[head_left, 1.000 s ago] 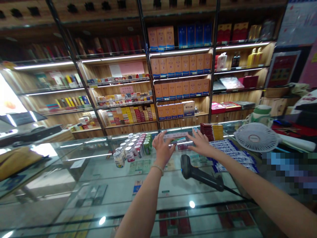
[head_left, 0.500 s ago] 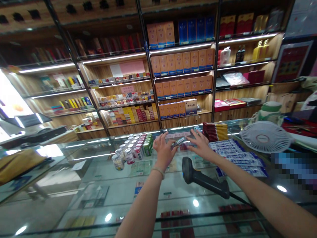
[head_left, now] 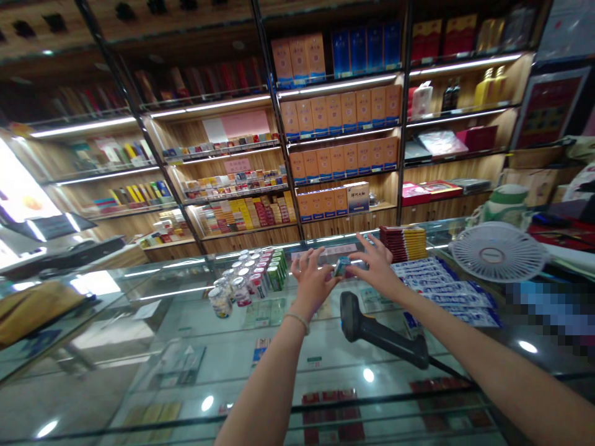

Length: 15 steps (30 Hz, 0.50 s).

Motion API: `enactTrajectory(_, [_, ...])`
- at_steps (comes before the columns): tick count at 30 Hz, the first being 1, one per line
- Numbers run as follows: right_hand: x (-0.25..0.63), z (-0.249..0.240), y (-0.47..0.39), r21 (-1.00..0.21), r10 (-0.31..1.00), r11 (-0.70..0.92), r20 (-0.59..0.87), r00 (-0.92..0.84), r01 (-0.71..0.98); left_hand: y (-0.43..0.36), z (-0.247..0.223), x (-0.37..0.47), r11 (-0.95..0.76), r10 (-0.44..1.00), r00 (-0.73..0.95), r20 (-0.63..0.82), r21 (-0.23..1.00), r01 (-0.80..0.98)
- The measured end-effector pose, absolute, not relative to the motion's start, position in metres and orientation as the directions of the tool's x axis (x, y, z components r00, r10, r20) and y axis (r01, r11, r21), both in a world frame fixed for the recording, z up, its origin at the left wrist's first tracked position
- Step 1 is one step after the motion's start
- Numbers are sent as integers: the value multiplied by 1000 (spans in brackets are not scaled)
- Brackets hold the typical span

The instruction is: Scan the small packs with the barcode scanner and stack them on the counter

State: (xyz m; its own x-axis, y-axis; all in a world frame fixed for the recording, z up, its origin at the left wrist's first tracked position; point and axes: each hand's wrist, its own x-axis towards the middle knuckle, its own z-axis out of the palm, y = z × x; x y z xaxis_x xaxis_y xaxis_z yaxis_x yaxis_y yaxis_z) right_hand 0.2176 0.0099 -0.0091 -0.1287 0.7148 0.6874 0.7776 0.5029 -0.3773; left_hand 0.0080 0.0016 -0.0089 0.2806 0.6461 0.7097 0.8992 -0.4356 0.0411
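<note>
Over the glass counter (head_left: 218, 371), a small teal packet (head_left: 343, 266) sits between my two hands, its exact kind too small to tell. My left hand (head_left: 312, 275) pinches its left end between thumb and finger, with the other fingers raised. At the opposite end, the thumb and finger of my right hand (head_left: 375, 266) close on the packet too. A dark handheld barcode scanner (head_left: 385, 341) lies on the glass just below my right hand, its cord running off to the right. Rows of small jars (head_left: 240, 291) and green packs (head_left: 275, 277) stand left of my left hand.
Right of my hands are a stack of red and yellow packs (head_left: 403, 243), several blue-and-white packets (head_left: 441, 288), a white fan (head_left: 499, 253) and a green-and-white flask (head_left: 506, 204). Behind the counter rise lit shelves with orange boxes (head_left: 341, 111). A yellow-brown cloth item (head_left: 37, 310) lies far left.
My right hand has come in from apart and now grips the packet too. The packet has turned, showing a teal face instead of a thin, pale side. The scanner stays put.
</note>
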Motion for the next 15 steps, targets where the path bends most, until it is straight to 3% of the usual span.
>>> enactTrajectory(15, [189, 43, 10, -328, 712, 493, 685, -157, 806, -1, 51, -18, -368, 649, 199, 734, 74, 927])
